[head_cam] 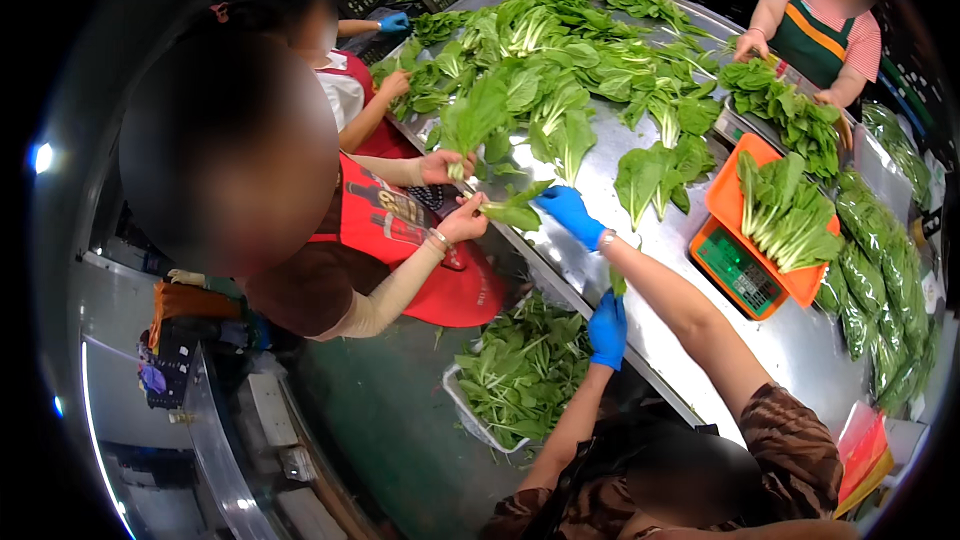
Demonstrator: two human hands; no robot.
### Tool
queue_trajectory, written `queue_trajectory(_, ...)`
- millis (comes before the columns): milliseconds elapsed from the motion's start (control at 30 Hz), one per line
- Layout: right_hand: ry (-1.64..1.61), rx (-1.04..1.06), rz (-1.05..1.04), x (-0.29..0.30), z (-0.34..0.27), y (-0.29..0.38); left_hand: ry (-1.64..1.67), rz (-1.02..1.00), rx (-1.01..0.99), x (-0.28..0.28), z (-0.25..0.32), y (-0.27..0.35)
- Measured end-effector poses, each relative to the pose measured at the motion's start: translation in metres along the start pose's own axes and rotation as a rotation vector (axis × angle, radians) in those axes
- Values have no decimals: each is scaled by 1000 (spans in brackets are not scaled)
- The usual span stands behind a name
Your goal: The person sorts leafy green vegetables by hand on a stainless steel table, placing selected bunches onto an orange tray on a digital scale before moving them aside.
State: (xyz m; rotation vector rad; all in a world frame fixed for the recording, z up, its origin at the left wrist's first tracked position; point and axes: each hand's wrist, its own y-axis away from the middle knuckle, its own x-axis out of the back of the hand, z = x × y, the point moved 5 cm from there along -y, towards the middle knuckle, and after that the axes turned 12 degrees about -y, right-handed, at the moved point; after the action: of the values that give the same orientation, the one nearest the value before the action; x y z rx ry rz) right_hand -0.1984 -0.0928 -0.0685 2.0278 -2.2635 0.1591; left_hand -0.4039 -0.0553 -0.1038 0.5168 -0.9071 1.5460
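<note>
My left hand [607, 331], in a blue glove, is at the table's near edge. Its fingers pinch a small green leaf [617, 282]. Also gloved in blue, my right hand [571, 214] reaches over the metal table [600, 165]. Its fingertips meet the tip of a leafy green stalk [516, 211] held by a co-worker in a red apron; whether they grip it is hidden. Just above that glove lies a bunch of leafy greens [568, 139]. Another bunch [654, 172] rests farther right.
A large pile of leafy greens [547, 37] covers the far table. An orange digital scale [739, 270] carries greens; bagged greens [881, 270] lie beside it. Below the edge, a white bin [480, 424] holds loose leaves. Several co-workers stand around, one at a metal tray [731, 120].
</note>
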Motion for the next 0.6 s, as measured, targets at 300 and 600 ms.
queue_trajectory(300, 680, -181, 151, 139, 37, 67, 1064, -342, 354, -23, -23, -2)
queue_trajectory(600, 252, -158, 413, 153, 70, 70, 1164, -428, 554, 1, -4, -16)
